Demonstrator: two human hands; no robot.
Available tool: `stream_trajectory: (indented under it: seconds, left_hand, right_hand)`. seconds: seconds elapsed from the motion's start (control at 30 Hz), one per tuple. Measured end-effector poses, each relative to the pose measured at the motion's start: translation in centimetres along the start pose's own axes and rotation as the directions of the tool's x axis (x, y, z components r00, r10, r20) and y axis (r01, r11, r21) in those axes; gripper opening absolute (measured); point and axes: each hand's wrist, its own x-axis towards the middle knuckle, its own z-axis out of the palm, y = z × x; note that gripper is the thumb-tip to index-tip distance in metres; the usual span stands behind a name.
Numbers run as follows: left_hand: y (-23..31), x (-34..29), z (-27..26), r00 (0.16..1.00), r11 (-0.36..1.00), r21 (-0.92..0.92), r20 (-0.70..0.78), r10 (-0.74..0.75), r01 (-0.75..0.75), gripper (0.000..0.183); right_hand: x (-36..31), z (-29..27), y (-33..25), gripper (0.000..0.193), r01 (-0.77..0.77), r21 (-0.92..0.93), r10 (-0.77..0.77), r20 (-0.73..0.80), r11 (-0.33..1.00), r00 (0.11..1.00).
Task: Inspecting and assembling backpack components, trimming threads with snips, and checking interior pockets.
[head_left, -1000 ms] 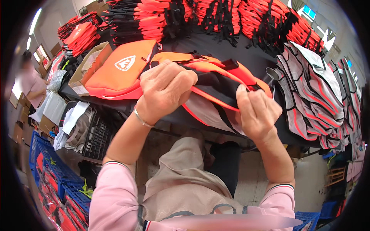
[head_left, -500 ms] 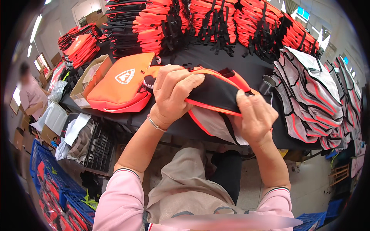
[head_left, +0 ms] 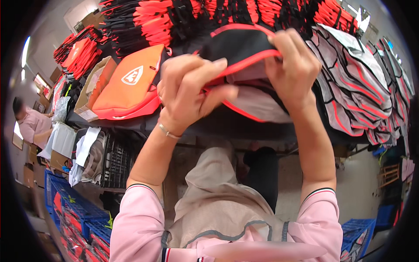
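Note:
An orange, black and grey bag (head_left: pixel 257 98) is raised in front of me, its zippered mouth spread apart and its pale grey lining showing. My left hand (head_left: pixel 185 89) has curled fingers at the left end of the zippered edge, the thumb standing off at the opening and somewhat blurred. My right hand (head_left: pixel 294 61) is closed on the right end of the same edge, pinching the fabric beside the orange zipper. To the left of my left hand, an orange backpack (head_left: pixel 131 85) with a white shield emblem lies on the black-covered table.
Stacked orange and black bags (head_left: pixel 152 22) line the table's far side. Grey pieces with orange and black edging (head_left: pixel 349 83) are piled at right. At left are an open cardboard box (head_left: pixel 98 83), a black crate (head_left: pixel 117 161), blue crates (head_left: pixel 72 201) and another person (head_left: pixel 32 122).
Both hands have lifted the bag away from me and tipped it, so its mouth gapes wider and more lining shows. My left thumb has moved off the fingers. The whole view has shifted.

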Motion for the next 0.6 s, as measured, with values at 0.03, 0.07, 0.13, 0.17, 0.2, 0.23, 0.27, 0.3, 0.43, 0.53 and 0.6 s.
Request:
stream_trajectory:
  seconds: [0.03, 0.07, 0.13, 0.17, 0.2, 0.23, 0.27, 0.3, 0.43, 0.53, 0.6]
  left_hand:
    - [0.4, -0.4, -0.8, 0.997, 0.998, 0.001, 0.037, 0.063, -0.063, 0.043]
    - [0.8, -1.2, -1.2, 0.979, 0.994, -0.092, 0.192, 0.075, -0.059, 0.056]
    - [1.4, -1.8, -0.1, 0.942, 0.988, -0.008, 0.301, 0.15, -0.155, 0.042]
    - [1.2, -1.8, 0.4, 0.917, 0.975, 0.057, 0.355, 0.183, -0.216, 0.037]
    - [1.0, -1.5, 0.6, 0.916, 0.974, 0.051, 0.355, 0.187, -0.219, 0.037]
    - [0.7, -0.7, 0.8, 0.91, 0.979, 0.046, 0.381, 0.166, -0.197, 0.036]
    - [0.3, -0.2, 0.9, 0.902, 0.983, 0.051, 0.407, 0.142, -0.177, 0.036]
    - [-0.3, 0.1, 1.4, 0.903, 0.982, 0.05, 0.404, 0.15, -0.185, 0.036]
    - [-2.0, 1.6, 1.8, 0.877, 0.958, 0.121, 0.446, 0.181, -0.26, 0.038]
    - [-1.8, 2.7, 2.5, 0.881, 0.976, 0.055, 0.443, 0.166, -0.211, 0.041]
    - [-1.5, 2.9, 2.2, 0.859, 0.994, 0.003, 0.505, 0.09, -0.106, 0.041]
  right_hand:
    - [0.6, -0.2, 0.5, 0.016, -0.023, -0.003, 0.023, 0.069, 1.0, 0.997]
    - [1.0, 0.0, 0.5, 0.018, -0.052, 0.033, 0.049, 0.089, 0.998, 0.995]
    - [1.6, 0.1, 0.8, 0.02, -0.087, 0.062, 0.08, 0.111, 0.994, 0.991]
    - [1.7, 0.1, 1.0, 0.025, -0.139, 0.096, 0.109, 0.269, 0.986, 0.957]
    - [2.0, -0.2, 1.1, 0.031, -0.193, 0.121, 0.127, 0.418, 0.974, 0.899]
    - [2.8, -0.6, 0.9, 0.031, -0.196, 0.108, 0.135, 0.416, 0.975, 0.899]
    - [3.9, -1.0, 0.4, 0.035, -0.293, 0.021, 0.235, 0.544, 0.956, 0.806]
    - [4.5, -1.2, 0.1, 0.038, -0.373, -0.079, 0.332, 0.648, 0.925, 0.686]
    - [0.7, -3.2, -2.2, 0.047, -0.36, 0.273, 0.283, 0.285, 0.892, 0.916]
    - [-3.6, -2.5, -4.2, 0.049, -0.364, -0.093, 0.375, 0.276, 0.927, 0.885]
    - [-5.1, -2.1, -5.3, 0.047, -0.298, -0.159, 0.316, 0.104, 0.941, 0.943]
